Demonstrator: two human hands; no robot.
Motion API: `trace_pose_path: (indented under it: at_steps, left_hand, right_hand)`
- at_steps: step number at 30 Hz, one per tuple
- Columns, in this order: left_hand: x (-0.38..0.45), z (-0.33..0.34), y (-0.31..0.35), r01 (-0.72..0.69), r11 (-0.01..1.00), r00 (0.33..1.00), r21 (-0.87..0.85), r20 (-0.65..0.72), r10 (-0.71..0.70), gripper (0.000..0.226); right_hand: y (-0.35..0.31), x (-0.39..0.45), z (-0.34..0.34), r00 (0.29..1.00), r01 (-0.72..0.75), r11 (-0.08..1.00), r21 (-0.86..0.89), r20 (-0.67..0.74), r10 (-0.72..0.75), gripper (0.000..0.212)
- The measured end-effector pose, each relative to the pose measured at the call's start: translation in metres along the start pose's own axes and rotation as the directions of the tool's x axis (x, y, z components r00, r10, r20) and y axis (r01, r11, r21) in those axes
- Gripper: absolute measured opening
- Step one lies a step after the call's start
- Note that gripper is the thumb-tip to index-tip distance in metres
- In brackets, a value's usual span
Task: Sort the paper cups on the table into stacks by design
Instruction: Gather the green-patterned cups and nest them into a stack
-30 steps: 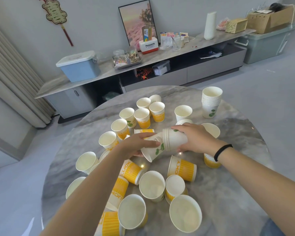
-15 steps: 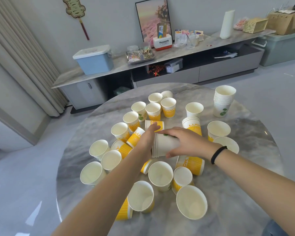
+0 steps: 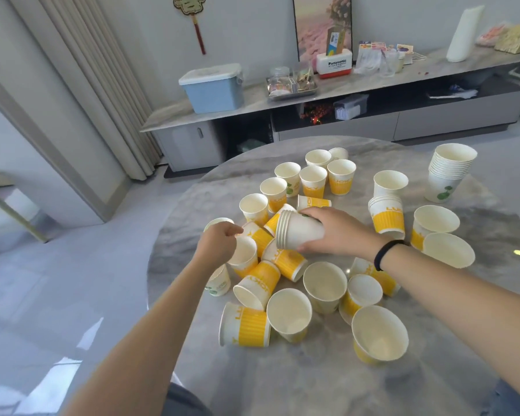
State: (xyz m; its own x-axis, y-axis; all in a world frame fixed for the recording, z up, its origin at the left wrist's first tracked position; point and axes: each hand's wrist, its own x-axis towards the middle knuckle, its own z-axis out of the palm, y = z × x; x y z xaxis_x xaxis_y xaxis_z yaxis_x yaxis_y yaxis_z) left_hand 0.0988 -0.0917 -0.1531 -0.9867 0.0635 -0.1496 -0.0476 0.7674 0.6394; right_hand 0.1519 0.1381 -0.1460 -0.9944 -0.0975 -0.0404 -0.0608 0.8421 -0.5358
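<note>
Right hand (image 3: 339,232) grips cup stack (image 3: 297,232), hiding its design; left hand (image 3: 218,246) grip unclear.

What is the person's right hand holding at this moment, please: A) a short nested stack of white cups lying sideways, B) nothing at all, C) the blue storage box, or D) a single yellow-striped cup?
A: the right hand grips a nested stack of white cups tipped on its side, with several rims showing at its open end above the table.

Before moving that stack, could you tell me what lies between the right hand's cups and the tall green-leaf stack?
In the head view, a short yellow stack and one upright cup.
</note>
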Motion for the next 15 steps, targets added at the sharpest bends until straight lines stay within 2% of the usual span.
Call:
trace_pose_path:
  at_steps: [3, 6, 12, 15]
  left_hand:
    - [0.009, -0.011, -0.016, 0.042, 0.968, 0.999, 0.246, -0.022, -0.038, 0.05]
    - [0.017, -0.014, -0.028, 0.021, 0.927, 1.0, 0.373, -0.01, -0.018, 0.051]
    - [0.029, -0.017, -0.043, -0.09, 0.883, 0.99, 0.461, 0.135, 0.03, 0.055]
    - [0.037, -0.024, -0.05, -0.085, 0.916, 0.988, 0.393, 0.15, 0.028, 0.057]
  right_hand:
    - [-0.008, 0.002, 0.009, 1.0, 0.016, 1.0, 0.02, 0.011, -0.016, 0.082]
    - [-0.012, 0.003, 0.016, 0.999, 0.028, 0.999, 0.016, 0.027, -0.029, 0.082]
    - [-0.018, 0.01, 0.02, 0.999, 0.049, 0.999, 0.012, 0.009, -0.049, 0.077]
    - [-0.016, 0.012, 0.023, 0.999, 0.036, 0.999, 0.002, 0.024, -0.036, 0.082]
